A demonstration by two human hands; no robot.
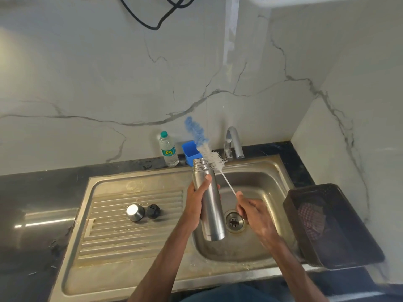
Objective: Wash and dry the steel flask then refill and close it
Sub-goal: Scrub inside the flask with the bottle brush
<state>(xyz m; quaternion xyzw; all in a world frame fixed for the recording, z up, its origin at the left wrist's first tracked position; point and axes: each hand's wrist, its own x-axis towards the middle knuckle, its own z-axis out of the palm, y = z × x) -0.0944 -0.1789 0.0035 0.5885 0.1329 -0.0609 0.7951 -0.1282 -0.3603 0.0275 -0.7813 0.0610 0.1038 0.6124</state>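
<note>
Blurred blue brush tip (193, 127)

Open steel flask (210, 205) tilted over sink basin; cap (135, 212) and stopper (153, 211) on drainboard.

One steel flask (210, 205), one bottle brush (205, 147). Two caps at left, a steel cap (135, 212) and a black cap (153, 211). Far side: one water bottle (168, 150), one blue cup (190, 151), one tap (233, 141). One basket (353, 243) at right.
</note>
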